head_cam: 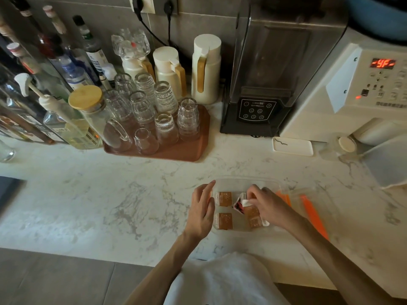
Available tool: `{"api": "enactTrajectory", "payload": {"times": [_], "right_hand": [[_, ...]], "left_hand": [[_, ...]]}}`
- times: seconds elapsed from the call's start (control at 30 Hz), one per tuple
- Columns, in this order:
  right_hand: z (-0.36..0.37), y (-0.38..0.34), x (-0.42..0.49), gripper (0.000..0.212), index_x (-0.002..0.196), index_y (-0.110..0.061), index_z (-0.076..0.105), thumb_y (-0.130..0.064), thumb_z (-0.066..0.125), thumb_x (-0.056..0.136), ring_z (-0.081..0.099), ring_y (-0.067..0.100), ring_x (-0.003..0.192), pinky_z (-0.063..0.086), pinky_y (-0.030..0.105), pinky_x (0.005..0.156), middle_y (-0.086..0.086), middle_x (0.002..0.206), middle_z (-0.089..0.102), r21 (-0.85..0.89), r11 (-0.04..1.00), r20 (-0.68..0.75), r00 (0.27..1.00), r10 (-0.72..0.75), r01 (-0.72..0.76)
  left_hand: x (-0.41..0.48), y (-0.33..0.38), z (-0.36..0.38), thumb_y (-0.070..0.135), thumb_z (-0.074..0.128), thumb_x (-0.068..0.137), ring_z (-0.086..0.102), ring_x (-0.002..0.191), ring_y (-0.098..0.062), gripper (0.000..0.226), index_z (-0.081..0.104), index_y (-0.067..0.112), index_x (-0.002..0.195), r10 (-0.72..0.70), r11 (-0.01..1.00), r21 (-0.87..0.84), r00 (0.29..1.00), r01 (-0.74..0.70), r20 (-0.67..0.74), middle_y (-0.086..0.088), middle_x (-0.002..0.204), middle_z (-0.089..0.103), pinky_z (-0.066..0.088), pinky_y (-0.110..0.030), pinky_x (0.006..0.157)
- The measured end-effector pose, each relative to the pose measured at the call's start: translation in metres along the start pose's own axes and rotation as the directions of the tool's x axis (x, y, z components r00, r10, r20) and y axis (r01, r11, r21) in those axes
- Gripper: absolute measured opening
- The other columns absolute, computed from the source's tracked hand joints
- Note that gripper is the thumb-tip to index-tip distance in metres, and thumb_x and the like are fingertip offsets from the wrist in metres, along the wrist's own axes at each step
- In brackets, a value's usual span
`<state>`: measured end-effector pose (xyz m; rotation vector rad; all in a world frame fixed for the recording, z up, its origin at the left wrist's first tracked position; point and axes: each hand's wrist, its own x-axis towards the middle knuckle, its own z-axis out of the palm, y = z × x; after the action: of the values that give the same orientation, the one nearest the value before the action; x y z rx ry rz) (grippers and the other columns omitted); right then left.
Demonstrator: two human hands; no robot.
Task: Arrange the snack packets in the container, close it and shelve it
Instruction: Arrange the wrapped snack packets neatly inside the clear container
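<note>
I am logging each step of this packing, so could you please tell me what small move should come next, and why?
Probably the right hand should lay the red packet it pinches flat beside the brown packets: it stands tilted in the container, the others lie flat, and the left hand rests at its left edge.

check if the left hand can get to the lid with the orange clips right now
Probably not easily. The lid lies right of the container, and the right hand, pinching a packet, sits between. The left hand rests at the container's left edge, so it would have to reach across both.
</note>
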<state>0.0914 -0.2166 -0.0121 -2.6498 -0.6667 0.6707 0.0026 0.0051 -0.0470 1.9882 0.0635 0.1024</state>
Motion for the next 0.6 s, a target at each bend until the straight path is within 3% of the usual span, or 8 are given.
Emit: {"api": "enactTrajectory", "payload": {"times": [0.07,0.17,0.27,0.33,0.4,0.43,0.5,0.6], "right_hand": [[0.001,-0.008,0.001,0.012,0.099,-0.026,0.047,-0.017,0.042,0.104,0.052,0.001,0.058,0.039,0.016,0.049,-0.006,0.078,0.054,0.319,0.946,-0.002,0.998,0.057,-0.053],[0.011,-0.019,0.003,0.016,0.112,-0.026,0.056,-0.02,0.042,0.106,0.071,0.011,0.069,0.051,0.022,0.048,0.009,0.09,0.069,0.782,0.592,0.079,0.973,0.219,-0.197],[0.022,-0.02,0.009,0.027,0.119,-0.034,0.057,-0.019,0.062,0.097,0.069,0.026,0.087,0.053,0.028,0.053,0.014,0.112,0.067,0.88,0.341,0.222,0.92,0.322,-0.332],[0.029,-0.015,0.016,0.047,0.124,-0.024,0.052,-0.005,0.073,0.086,0.067,0.026,0.088,0.055,0.031,0.065,0.016,0.117,0.065,0.883,0.222,0.33,0.883,0.333,-0.414],[0.034,-0.012,0.021,0.053,0.127,-0.012,0.051,0.004,0.074,0.082,0.067,0.024,0.083,0.053,0.032,0.073,0.016,0.111,0.067,0.863,0.191,0.384,0.852,0.355,-0.468],[0.036,-0.012,0.023,0.049,0.127,-0.009,0.054,0.004,0.073,0.083,0.067,0.023,0.081,0.052,0.031,0.072,0.015,0.108,0.069,0.846,0.228,0.377,0.843,0.383,-0.482],[0.042,-0.015,0.028,0.04,0.126,-0.01,0.061,0.0,0.069,0.088,0.066,0.021,0.081,0.051,0.026,0.066,0.01,0.103,0.071,0.825,0.287,0.338,0.832,0.44,-0.487],[0.049,-0.022,0.036,0.033,0.121,-0.015,0.068,-0.003,0.068,0.09,0.061,0.015,0.071,0.048,0.02,0.053,0.004,0.091,0.07,0.846,0.248,0.317,0.82,0.476,-0.471]], "left_hand": [[0.0,0.0,0.0,0.031,0.029,0.104,0.045,0.13,-0.021,0.048,0.036,0.027,0.152,0.015,1.0,0.0,1.0,-0.015,-0.006,0.032,0.137,0.033,0.043,-0.046,0.11],[0.0,0.002,0.0,0.031,0.029,0.104,0.046,0.13,-0.022,0.048,0.037,0.025,0.151,0.008,1.0,-0.003,1.0,-0.008,-0.006,0.029,0.137,0.034,0.044,-0.046,0.11],[-0.001,0.005,-0.001,0.032,0.028,0.104,0.046,0.129,-0.022,0.049,0.037,0.022,0.151,0.003,1.0,-0.001,1.0,-0.003,0.001,0.022,0.134,0.037,0.044,-0.046,0.109],[-0.001,0.006,-0.002,0.031,0.028,0.103,0.046,0.129,-0.022,0.05,0.038,0.02,0.151,-0.002,1.0,0.003,1.0,0.002,0.007,0.015,0.132,0.04,0.043,-0.046,0.11],[-0.001,0.007,-0.002,0.031,0.028,0.102,0.045,0.129,-0.023,0.051,0.038,0.017,0.151,-0.006,1.0,0.016,1.0,0.006,0.009,0.009,0.133,0.041,0.043,-0.046,0.11],[-0.001,0.007,-0.002,0.031,0.028,0.102,0.045,0.128,-0.023,0.051,0.039,0.016,0.15,-0.006,1.0,0.02,1.0,0.006,0.009,0.007,0.133,0.042,0.042,-0.046,0.11],[-0.001,0.007,-0.002,0.031,0.028,0.103,0.046,0.128,-0.023,0.051,0.039,0.015,0.15,-0.005,1.0,0.023,1.0,0.005,0.003,0.003,0.133,0.043,0.043,-0.046,0.11],[-0.001,0.005,-0.001,0.031,0.028,0.103,0.047,0.127,-0.024,0.05,0.038,0.016,0.15,0.0,1.0,0.028,1.0,0.0,-0.005,0.001,0.133,0.043,0.043,-0.047,0.109]]}}
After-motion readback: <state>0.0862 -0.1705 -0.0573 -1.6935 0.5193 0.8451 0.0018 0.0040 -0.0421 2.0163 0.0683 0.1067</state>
